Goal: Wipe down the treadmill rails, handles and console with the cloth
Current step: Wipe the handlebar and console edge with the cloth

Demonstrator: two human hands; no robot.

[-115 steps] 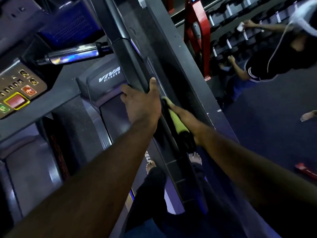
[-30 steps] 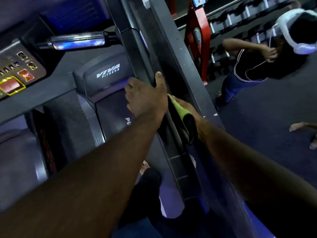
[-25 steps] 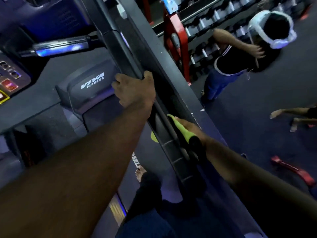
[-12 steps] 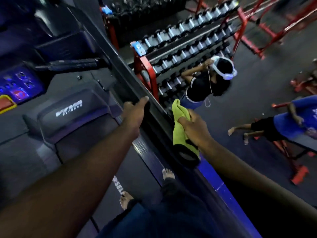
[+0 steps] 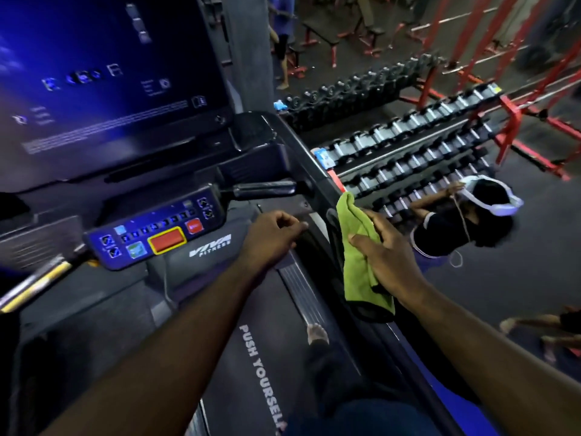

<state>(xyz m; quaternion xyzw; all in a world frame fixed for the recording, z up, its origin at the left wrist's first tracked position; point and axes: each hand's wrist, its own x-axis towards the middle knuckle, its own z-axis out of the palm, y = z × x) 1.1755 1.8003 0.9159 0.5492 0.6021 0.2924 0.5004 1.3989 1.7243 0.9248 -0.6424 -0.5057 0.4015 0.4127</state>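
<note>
I stand on a dark treadmill whose right rail [image 5: 301,155] runs from the console down past my hands. My right hand [image 5: 386,256] grips a green cloth [image 5: 356,253] with a dark edge, held against the outer side of that rail. My left hand [image 5: 272,237] is loosely curled just left of the rail, its fingertips by the rail's inner face, holding nothing. The button panel [image 5: 154,231] with a red stop button sits to the left, below the large dark screen [image 5: 107,83]. A short black handle [image 5: 264,188] juts from the rail toward the panel.
A red rack of dumbbells [image 5: 418,146] stands right of the treadmill. A person [image 5: 465,221] in a white headset crouches beside it. Another person's feet [image 5: 528,325] show at the far right. The belt [image 5: 261,350] reads "PUSH YOURSELF"; my bare foot [image 5: 316,333] rests on it.
My view has swung up toward the console. My right hand moved the cloth up the rail from low on its side. My left hand let go of the rail top and curled.
</note>
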